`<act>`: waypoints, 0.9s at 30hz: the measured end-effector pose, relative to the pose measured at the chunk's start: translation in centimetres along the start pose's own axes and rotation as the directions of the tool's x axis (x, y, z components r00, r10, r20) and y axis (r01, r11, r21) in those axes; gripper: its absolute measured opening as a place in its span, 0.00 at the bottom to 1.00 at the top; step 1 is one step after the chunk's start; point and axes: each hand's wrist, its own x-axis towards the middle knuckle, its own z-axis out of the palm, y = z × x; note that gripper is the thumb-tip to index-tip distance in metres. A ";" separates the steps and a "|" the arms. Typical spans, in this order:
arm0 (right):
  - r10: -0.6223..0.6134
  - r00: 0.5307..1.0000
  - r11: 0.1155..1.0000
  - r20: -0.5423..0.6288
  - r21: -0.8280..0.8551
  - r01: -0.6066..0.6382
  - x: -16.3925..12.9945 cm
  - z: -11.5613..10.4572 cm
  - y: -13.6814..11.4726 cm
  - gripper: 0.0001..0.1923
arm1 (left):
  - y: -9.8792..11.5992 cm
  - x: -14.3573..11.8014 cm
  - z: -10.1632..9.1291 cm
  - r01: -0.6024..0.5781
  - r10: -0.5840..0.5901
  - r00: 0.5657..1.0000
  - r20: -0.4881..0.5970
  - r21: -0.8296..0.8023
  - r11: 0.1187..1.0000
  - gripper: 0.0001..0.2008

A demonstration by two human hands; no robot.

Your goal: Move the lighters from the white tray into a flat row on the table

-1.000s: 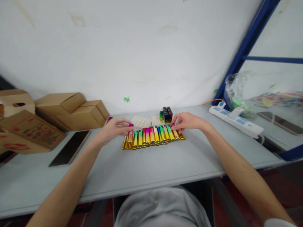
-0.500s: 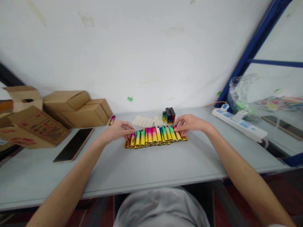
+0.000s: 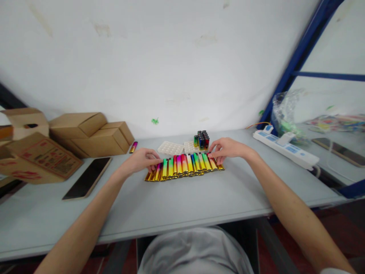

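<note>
A row of shiny, lighter-like tubes (image 3: pixel 185 165) lies side by side on the grey table, stacked in places. They fade from pink, green, red or blue at the far end to gold at the near end. My left hand (image 3: pixel 143 160) grips the row's left end, thumb over the tubes and fingers curled behind. At the right end, my right hand (image 3: pixel 224 149) has thumb and fingers bent around the last tubes. Several dark-topped tubes (image 3: pixel 202 140) stand upright in a cluster behind the row. White dimpled trays (image 3: pixel 171 148) lie beside that cluster.
Cardboard boxes (image 3: pixel 94 137) and an opened carton (image 3: pixel 42 158) stand at the left, with a phone (image 3: pixel 87 179) in front. A single tube (image 3: pixel 133 147) lies near the wall. On the right are a power strip (image 3: pixel 285 149), a plastic bag (image 3: pixel 285 110) and a blue frame (image 3: pixel 293 64).
The leftmost tubes have spread out and tilted to the left, and my left hand has shifted slightly. My right hand stays at the right end. The camera view has moved a little.
</note>
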 end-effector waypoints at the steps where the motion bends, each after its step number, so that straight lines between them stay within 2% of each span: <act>1: -0.003 1.000 1.000 0.001 -0.001 0.003 0.0 0.0 0.0 0.31 | 0.0 0.0 -0.1 -0.007 0.007 1.000 -0.001 0.005 1.000 0.23; 4: -0.008 1.000 1.000 -0.004 -0.012 0.008 -0.2 -0.1 -0.2 0.30 | 0.1 -0.2 -0.4 -0.047 0.047 0.999 0.000 0.026 0.999 0.22; 7: -0.012 1.000 0.999 -0.029 -0.030 0.011 -0.4 -0.1 -0.4 0.28 | 0.4 -0.5 -1.3 -0.072 0.080 0.994 -0.071 0.118 0.990 0.21; 9: -0.015 0.998 0.999 -0.056 -0.038 0.013 -0.5 -0.1 -0.6 0.27 | 0.5 -0.8 -2.0 -0.049 0.084 0.985 -0.150 0.219 0.975 0.21; 11: -0.022 0.997 0.999 -0.080 -0.052 0.018 -0.5 -0.1 -0.7 0.26 | 0.6 -1.1 -2.6 0.001 0.055 0.981 -0.183 0.293 0.956 0.21; 13: -0.030 0.995 0.998 -0.100 -0.065 0.023 -0.6 -0.1 -0.8 0.24 | 0.5 -1.4 -3.0 0.057 -0.012 0.990 -0.143 0.314 0.948 0.22; 15: -0.030 0.993 0.996 -0.115 -0.082 0.020 -0.6 -0.1 -0.9 0.23 | 0.3 -1.6 -3.0 0.099 -0.086 0.995 -0.054 0.303 0.948 0.23; 18: -0.030 0.992 0.995 -0.122 -0.099 0.018 -0.6 -0.1 -0.9 0.21 | -0.1 -1.6 -2.8 0.113 -0.131 0.990 0.043 0.291 0.950 0.25; 22: -0.042 0.992 0.993 -0.116 -0.110 0.029 -0.5 -0.2 -0.6 0.19 | -0.5 -1.3 -2.4 0.117 -0.139 0.988 0.066 0.264 0.957 0.25; 27: -0.053 0.990 0.988 -0.134 -0.151 0.033 -0.5 -0.2 -0.5 0.16 | -0.2 -1.4 -2.2 0.130 -0.142 0.989 0.044 0.204 0.970 0.25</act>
